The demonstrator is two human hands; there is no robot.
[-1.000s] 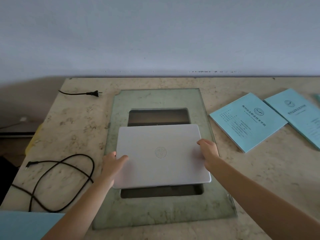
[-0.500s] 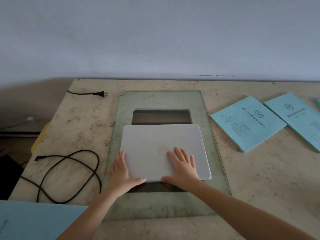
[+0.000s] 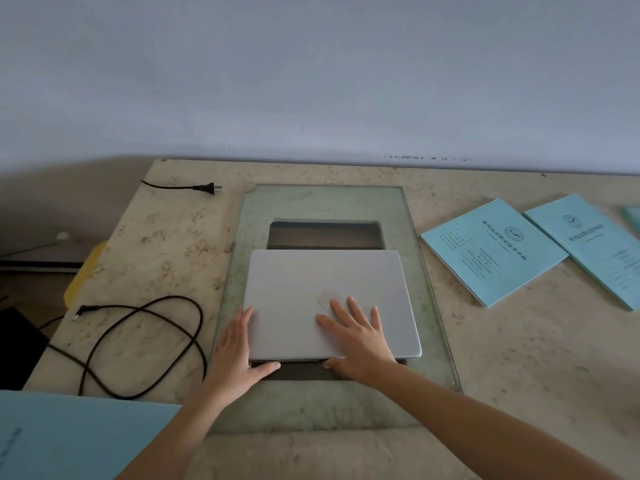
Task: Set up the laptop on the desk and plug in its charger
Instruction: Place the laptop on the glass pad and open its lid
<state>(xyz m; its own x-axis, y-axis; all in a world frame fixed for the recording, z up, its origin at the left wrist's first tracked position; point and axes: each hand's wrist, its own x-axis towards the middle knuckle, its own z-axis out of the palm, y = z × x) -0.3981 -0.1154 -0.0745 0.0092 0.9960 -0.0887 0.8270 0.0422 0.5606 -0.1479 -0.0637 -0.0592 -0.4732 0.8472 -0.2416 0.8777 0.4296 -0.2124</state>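
A closed silver laptop (image 3: 311, 282) lies flat on a green glass slab (image 3: 325, 202) in the middle of the stone desk (image 3: 166, 244). My left hand (image 3: 235, 351) rests at the laptop's near left corner, fingers straight along its side and thumb under the front edge. My right hand (image 3: 356, 337) lies flat on the lid with fingers spread, thumb at the front edge. A black charger cable (image 3: 145, 341) loops on the desk to the left, its barrel tip (image 3: 79, 313) free. A black wall plug (image 3: 207, 188) lies at the back left.
Two light blue booklets (image 3: 491, 251) (image 3: 595, 247) lie on the desk to the right. A blue sheet (image 3: 69, 438) covers the near left corner. The slab has a rectangular cut-out (image 3: 325, 233) behind the laptop. A pale wall runs along the desk's back edge.
Both hands left the laptop's sides and came to its near edge: the right one now flat on the lid, the left at the near left corner. The laptop stayed put.
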